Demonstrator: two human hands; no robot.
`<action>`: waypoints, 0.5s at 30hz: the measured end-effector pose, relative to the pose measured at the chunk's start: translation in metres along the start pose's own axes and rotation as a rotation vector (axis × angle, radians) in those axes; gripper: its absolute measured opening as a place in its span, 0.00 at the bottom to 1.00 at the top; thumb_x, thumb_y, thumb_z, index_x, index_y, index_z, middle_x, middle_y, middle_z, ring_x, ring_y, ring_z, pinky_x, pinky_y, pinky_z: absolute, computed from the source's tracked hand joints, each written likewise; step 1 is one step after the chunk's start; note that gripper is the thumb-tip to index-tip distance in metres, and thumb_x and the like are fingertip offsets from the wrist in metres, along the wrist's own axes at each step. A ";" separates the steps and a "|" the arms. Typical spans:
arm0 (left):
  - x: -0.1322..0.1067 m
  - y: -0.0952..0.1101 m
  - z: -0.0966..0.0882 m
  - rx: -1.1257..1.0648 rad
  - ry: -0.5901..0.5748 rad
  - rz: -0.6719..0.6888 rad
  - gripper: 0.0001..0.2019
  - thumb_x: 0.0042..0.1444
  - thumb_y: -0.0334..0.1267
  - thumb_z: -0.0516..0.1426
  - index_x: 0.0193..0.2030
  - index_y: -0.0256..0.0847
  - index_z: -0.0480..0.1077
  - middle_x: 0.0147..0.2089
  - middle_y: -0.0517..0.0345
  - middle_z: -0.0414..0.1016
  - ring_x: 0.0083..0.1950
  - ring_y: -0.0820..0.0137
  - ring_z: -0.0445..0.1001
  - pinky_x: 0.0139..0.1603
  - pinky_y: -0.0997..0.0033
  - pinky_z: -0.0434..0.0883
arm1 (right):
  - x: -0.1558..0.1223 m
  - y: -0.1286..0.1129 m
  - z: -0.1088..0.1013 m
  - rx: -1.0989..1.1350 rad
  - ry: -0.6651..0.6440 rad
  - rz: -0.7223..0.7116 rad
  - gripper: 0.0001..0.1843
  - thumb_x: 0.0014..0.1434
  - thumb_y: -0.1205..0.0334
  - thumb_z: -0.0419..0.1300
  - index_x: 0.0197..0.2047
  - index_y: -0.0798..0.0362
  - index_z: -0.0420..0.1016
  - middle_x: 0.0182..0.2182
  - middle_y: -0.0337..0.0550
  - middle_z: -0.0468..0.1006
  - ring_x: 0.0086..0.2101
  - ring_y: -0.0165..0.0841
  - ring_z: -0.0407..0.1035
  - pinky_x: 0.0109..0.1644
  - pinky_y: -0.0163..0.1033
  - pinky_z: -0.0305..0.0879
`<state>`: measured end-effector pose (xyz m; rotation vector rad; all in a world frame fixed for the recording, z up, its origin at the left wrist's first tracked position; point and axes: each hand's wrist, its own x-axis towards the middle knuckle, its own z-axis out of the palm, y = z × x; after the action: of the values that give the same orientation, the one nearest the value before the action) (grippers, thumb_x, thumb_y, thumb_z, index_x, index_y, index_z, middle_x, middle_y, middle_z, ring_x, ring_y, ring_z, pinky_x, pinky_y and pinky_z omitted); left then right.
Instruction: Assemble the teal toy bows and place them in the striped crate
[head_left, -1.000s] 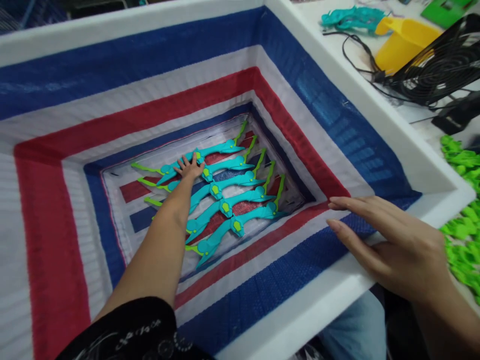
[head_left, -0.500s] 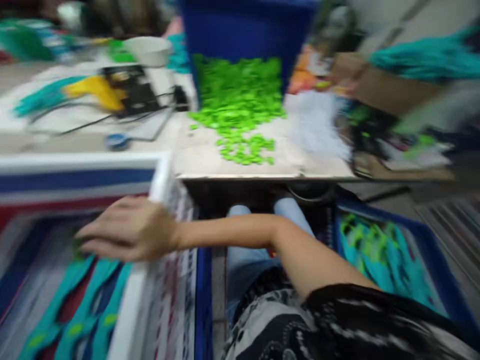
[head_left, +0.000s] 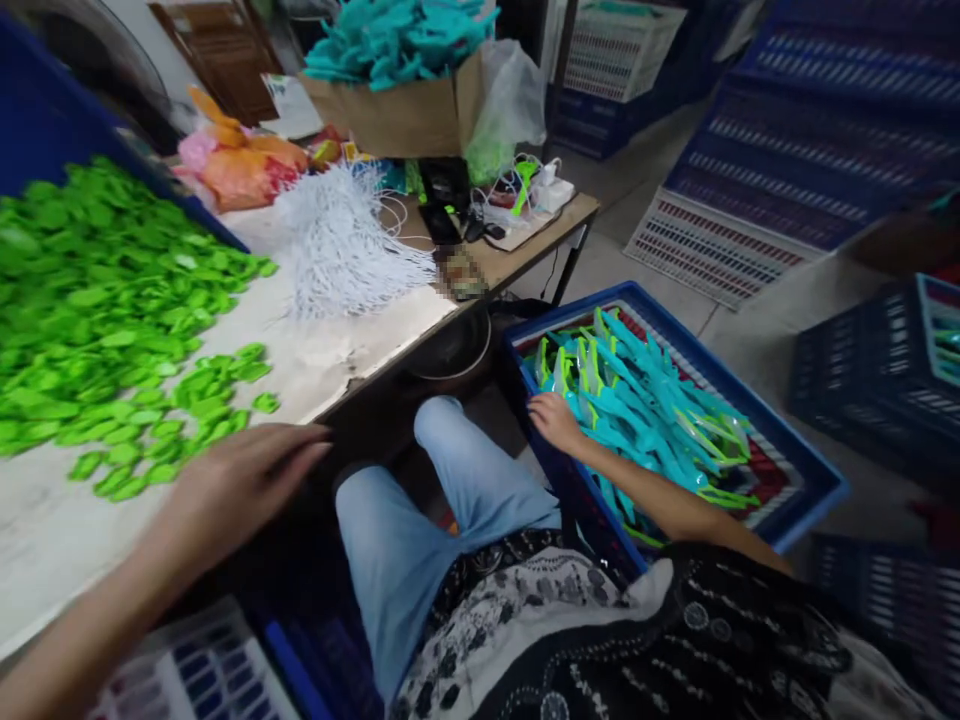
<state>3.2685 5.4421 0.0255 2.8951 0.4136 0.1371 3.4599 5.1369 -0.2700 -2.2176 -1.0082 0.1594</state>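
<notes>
My right hand [head_left: 553, 418] reaches into a blue crate [head_left: 810, 480] on the floor at my right and rests on a heap of teal and green plastic toys [head_left: 645, 400]; its fingers curl on them, but what they grip is hidden. My left hand [head_left: 240, 480] hovers at the front edge of the worktable [head_left: 337, 350], fingers stretched out and together, holding nothing. A spread of small bright green plastic pieces [head_left: 97, 310] covers the table just beyond it.
A bundle of white strings [head_left: 337, 245] lies mid-table. A cardboard box [head_left: 405, 110] heaped with teal parts stands at the back, with cables and a charger [head_left: 517, 200] beside it. Stacked blue crates [head_left: 862, 370] line the right. My knees in blue jeans [head_left: 420, 500] are below.
My view swung right, away from the striped-lined box. My right hand left that box's rim and went down into the blue crate. My left hand came out of the box to the table edge.
</notes>
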 end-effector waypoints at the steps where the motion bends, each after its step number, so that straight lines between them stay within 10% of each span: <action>1: 0.010 0.023 0.016 -0.030 -0.092 0.102 0.13 0.55 0.57 0.53 0.42 0.65 0.75 0.41 0.69 0.79 0.42 0.66 0.77 0.45 0.66 0.74 | -0.009 0.031 -0.014 -0.049 0.020 0.106 0.13 0.59 0.67 0.53 0.41 0.57 0.78 0.43 0.57 0.77 0.46 0.43 0.68 0.54 0.53 0.63; 6: 0.033 0.083 0.105 -0.106 -0.317 0.301 0.16 0.61 0.49 0.51 0.49 0.52 0.75 0.46 0.58 0.79 0.52 0.64 0.74 0.58 0.60 0.69 | 0.031 0.075 -0.051 0.003 0.257 0.205 0.20 0.60 0.67 0.48 0.52 0.59 0.73 0.42 0.54 0.78 0.47 0.44 0.66 0.55 0.52 0.63; 12: -0.026 0.005 0.175 0.044 0.018 -0.276 0.19 0.57 0.49 0.51 0.50 0.44 0.73 0.58 0.44 0.69 0.61 0.52 0.66 0.61 0.48 0.66 | 0.190 0.012 -0.068 0.255 0.454 0.007 0.24 0.62 0.65 0.46 0.60 0.55 0.64 0.45 0.47 0.78 0.53 0.39 0.64 0.60 0.47 0.58; 15: -0.060 -0.019 0.199 0.098 0.072 -0.321 0.21 0.58 0.47 0.51 0.56 0.43 0.69 0.64 0.44 0.62 0.66 0.53 0.60 0.64 0.48 0.62 | 0.250 -0.002 -0.072 0.275 0.387 -0.011 0.27 0.59 0.70 0.46 0.62 0.57 0.61 0.47 0.47 0.77 0.54 0.38 0.63 0.61 0.46 0.57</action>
<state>3.2300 5.4033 -0.1758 2.8762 0.9131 0.1733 3.6585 5.2748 -0.1741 -1.8957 -0.7365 -0.1271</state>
